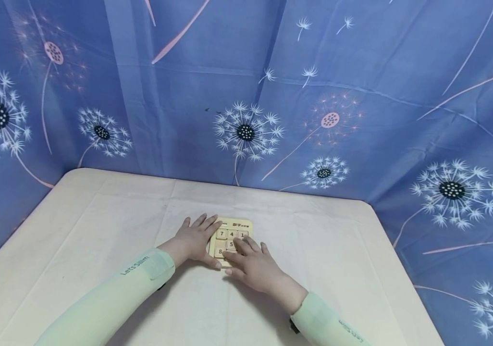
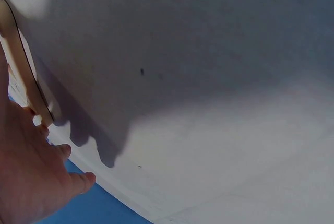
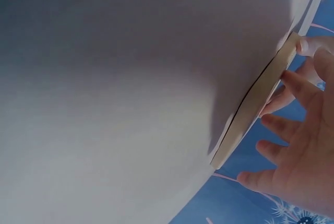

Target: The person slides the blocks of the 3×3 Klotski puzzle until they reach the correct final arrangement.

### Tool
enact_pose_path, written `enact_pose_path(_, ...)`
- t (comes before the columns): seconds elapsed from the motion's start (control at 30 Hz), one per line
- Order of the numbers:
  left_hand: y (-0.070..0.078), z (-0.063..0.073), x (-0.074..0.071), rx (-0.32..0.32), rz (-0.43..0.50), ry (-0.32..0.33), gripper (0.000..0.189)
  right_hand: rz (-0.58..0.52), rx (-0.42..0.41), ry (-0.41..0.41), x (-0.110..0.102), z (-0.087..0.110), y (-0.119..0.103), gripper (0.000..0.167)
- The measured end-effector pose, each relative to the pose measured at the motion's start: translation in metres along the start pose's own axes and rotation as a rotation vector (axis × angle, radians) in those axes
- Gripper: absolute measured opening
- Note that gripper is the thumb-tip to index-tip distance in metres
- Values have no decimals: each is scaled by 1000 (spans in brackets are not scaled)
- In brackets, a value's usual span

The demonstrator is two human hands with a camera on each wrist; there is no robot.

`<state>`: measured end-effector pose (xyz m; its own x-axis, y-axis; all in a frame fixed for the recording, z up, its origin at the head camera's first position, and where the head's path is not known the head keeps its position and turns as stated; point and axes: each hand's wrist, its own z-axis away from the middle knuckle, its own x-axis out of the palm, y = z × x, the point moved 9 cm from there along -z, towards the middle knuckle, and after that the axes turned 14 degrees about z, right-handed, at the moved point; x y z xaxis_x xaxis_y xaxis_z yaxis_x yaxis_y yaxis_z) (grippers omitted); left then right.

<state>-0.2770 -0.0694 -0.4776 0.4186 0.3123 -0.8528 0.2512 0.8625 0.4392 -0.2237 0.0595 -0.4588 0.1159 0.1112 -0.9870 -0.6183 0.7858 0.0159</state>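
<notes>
A pale wooden number-tile puzzle board (image 1: 247,226) lies flat on the table in the head view. Tiles marked 7, 4, 1, 5 and 8 show; the rest are under the right hand. My left hand (image 1: 194,241) rests along the board's left side, fingers spread, its index fingertip near the top left corner and its thumb at the lower left corner. Over the board's lower right part, my right hand (image 1: 258,269) touches the tiles with extended fingers. The right wrist view shows the board's edge (image 3: 255,104) beside the right hand's spread fingers.
A white-covered table (image 1: 112,216) surrounds the board on all sides. Behind it and along both sides hangs a blue dandelion-print curtain (image 1: 186,125). Pale green sleeves (image 1: 112,298) cover both forearms.
</notes>
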Motion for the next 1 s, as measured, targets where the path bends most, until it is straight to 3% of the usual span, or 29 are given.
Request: enact_pose_path(1.0, -1, -1, 1, 3, 8, 2, 124, -4, -35, 18, 0, 5, 0, 49)
